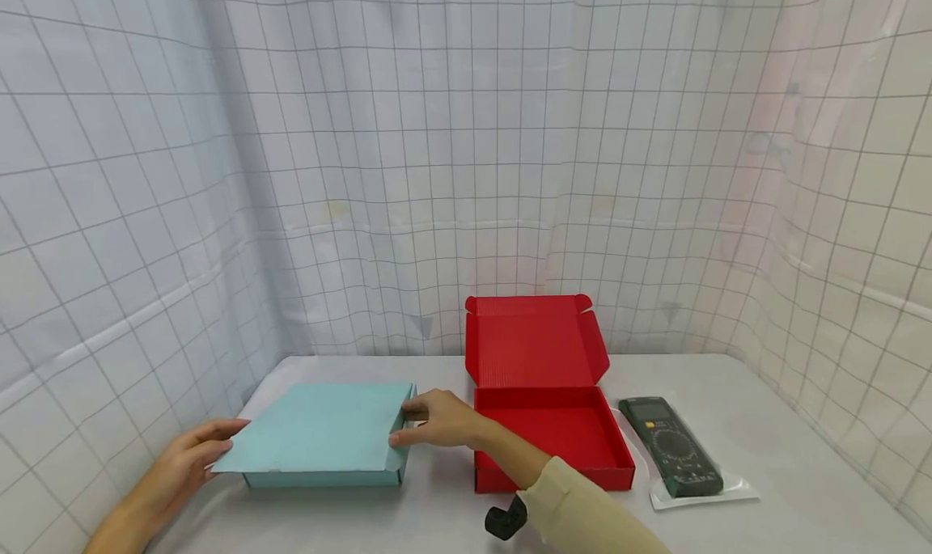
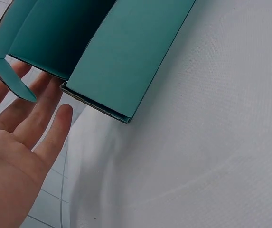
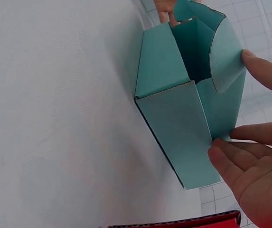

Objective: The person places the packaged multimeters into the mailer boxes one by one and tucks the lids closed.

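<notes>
A light-blue cardboard box [image 1: 320, 429] sits at left on the table, its lid lowered over it but raised at the front. My left hand [image 1: 185, 465] touches the lid's front left corner. In the left wrist view, its extended fingers lie behind a side flap [image 2: 14, 78]. My right hand [image 1: 444, 420] is at the lid's right side. In the right wrist view, its thumb touches the bent front flap [image 3: 228, 54] while the other fingers rest against the side, near the box's end wall [image 3: 178, 135]. A dark gap shows between lid and front wall [image 3: 162, 61].
An open red cardboard box [image 1: 549, 416] stands right of the blue one, lid upright, under my right forearm. Farther right, a dark green multimeter [image 1: 671, 445] lies on a clear plastic pouch [image 1: 702, 497]. Gridded white curtains [image 1: 510, 174] enclose the white table [image 1: 794, 465].
</notes>
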`<action>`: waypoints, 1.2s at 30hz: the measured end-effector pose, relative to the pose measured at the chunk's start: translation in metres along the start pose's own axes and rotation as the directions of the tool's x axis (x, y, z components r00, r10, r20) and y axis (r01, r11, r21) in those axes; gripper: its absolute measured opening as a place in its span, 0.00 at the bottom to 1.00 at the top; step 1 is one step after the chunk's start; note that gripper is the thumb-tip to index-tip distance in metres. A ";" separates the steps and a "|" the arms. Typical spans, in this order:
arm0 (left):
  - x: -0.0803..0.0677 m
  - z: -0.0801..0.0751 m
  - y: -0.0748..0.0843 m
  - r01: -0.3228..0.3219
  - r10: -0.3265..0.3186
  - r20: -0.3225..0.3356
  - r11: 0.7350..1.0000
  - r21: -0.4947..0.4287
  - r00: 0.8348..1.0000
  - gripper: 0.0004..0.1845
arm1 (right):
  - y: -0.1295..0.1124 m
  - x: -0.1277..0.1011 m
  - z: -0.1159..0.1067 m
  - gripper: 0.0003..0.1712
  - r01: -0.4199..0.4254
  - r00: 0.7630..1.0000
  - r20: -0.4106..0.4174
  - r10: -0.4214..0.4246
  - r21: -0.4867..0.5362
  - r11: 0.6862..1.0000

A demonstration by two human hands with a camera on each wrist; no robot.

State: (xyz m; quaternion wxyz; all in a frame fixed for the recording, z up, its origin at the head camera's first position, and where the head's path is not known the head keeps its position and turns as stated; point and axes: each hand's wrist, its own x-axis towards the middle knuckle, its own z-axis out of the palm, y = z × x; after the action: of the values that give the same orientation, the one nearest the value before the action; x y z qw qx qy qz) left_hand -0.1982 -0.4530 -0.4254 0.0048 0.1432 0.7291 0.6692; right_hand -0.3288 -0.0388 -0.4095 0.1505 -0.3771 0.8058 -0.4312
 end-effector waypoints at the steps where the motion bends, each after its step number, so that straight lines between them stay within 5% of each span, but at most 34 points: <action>1: 0.000 0.000 0.000 0.000 0.000 -0.006 1.000 0.003 1.000 0.22 | 0.000 0.000 0.000 0.39 0.001 1.000 -0.001 -0.001 -0.003 1.000; 9: 0.001 0.001 -0.001 0.046 -0.042 -0.061 0.996 0.070 0.997 0.19 | -0.002 -0.001 -0.001 0.36 0.070 0.997 -0.003 -0.072 -0.166 0.984; 14: 0.001 0.002 0.000 0.080 -0.071 -0.075 0.988 0.131 0.995 0.18 | -0.004 0.001 -0.003 0.30 0.215 0.976 0.054 -0.210 -0.343 0.914; 19: 0.001 0.001 0.001 0.094 -0.092 -0.020 0.985 0.146 0.996 0.17 | -0.011 0.008 -0.003 0.26 0.319 0.947 0.173 -0.270 -0.430 0.845; 28: -0.002 0.007 0.018 0.257 -0.264 -0.027 0.903 0.343 0.964 0.27 | -0.025 0.014 0.000 0.30 0.289 0.944 0.277 -0.177 -0.440 0.850; 36: -0.002 0.017 0.028 0.377 -0.352 -0.136 0.854 0.358 0.926 0.31 | -0.027 0.021 0.003 0.29 0.267 0.955 0.242 -0.171 -0.453 0.850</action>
State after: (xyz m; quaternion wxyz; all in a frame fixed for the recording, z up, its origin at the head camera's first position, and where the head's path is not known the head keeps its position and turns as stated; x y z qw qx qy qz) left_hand -0.1874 -0.4353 -0.4004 0.0799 -0.0215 0.8576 0.5075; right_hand -0.3280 -0.0653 -0.3883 0.0789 -0.5322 0.8204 -0.1934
